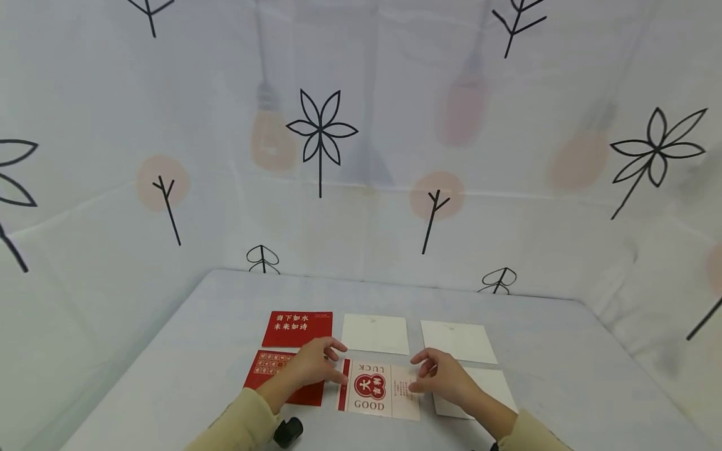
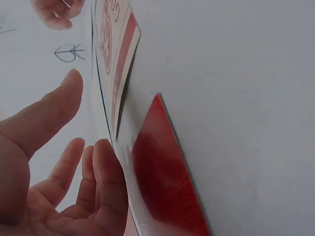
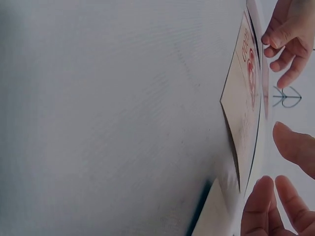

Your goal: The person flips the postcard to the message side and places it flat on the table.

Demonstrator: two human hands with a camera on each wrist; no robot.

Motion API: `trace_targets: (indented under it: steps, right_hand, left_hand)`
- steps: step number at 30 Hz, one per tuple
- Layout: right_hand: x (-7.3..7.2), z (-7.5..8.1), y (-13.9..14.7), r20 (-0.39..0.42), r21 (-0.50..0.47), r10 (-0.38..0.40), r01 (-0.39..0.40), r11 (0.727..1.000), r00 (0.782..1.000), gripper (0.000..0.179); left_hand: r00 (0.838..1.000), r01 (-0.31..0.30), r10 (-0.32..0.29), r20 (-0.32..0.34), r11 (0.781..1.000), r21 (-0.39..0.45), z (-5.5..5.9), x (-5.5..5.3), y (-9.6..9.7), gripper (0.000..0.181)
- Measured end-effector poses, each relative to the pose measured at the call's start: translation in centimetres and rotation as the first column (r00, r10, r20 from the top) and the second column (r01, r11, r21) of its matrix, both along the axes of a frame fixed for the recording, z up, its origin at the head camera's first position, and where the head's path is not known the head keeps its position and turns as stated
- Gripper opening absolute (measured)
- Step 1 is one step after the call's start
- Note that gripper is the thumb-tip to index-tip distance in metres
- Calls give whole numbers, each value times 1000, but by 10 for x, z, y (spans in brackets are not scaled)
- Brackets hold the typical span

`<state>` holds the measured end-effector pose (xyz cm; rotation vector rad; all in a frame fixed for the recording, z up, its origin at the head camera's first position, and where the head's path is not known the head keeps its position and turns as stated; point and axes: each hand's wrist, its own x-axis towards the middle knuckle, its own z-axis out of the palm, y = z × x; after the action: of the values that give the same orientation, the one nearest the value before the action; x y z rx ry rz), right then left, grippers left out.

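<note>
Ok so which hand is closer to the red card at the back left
Left. The left hand is by the near right corner of that red card; the right hand is farther off, near the right edge of the GOOD LUCK card.

Small print point(image 1: 402, 389) on GOOD LUCK card point(image 1: 379, 389) illegibly tiny.

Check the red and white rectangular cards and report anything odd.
Nothing looks spilled or damaged. One oddity: on the pale rectangular card with red print, between left hand and right hand, LUCK reads upside down relative to GOOD, perhaps by design.
</note>
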<state>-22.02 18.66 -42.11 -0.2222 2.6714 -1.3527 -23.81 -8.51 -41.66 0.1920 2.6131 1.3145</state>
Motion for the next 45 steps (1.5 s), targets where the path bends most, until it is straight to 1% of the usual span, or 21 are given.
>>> trace_targets:
  steps: [7, 10, 14, 17, 23, 26, 30, 37, 42, 45]
  right_hand:
    - [2, -5, 2, 34, -3, 33, -33, 999, 999, 55]
    - [0, -8, 3, 54, 25, 35, -37, 999, 998, 60]
    - [-2, -11, 5, 69, 72, 45, -50, 996, 997, 64]
    - [-3, -11, 6, 65, 89, 66, -72, 993, 996, 65]
    - [-5, -9, 6, 66, 98, 111, -117, 988, 992, 63]
    - [-6, -9, 6, 72, 101, 111, -118, 988, 991, 62]
    - [-6, -10, 5, 85, 95, 97, -104, 990, 992, 62]
    - [-4, -8, 3, 101, 80, 69, -78, 994, 993, 67]
    - [-3, -6, 2, 90, 94, 58, -66, 993, 994, 68]
    - [-1, -6, 1, 79, 81, 61, -68, 994, 995, 68]
  left_hand:
    - [999, 11, -10, 54, 1000, -21, -6, 1, 1, 55]
    - [998, 17, -14, 61, 998, -53, -7, 1, 1, 58]
    - [998, 39, -33, 61, 994, -97, -8, 0, 1, 59]
    - [997, 55, -48, 62, 993, -109, -9, -1, 0, 58]
    - [995, 85, -80, 62, 991, -101, -8, -2, -2, 55]
    - [994, 96, -90, 63, 990, -107, -7, -2, -1, 55]
    - [994, 95, -88, 61, 989, -115, -8, -1, 0, 57]
    - [994, 95, -89, 59, 991, -100, -9, -1, 3, 61]
    - [995, 96, -94, 38, 994, -46, -9, 0, 3, 63]
    - [994, 110, -109, 18, 994, -16, -11, 1, 3, 63]
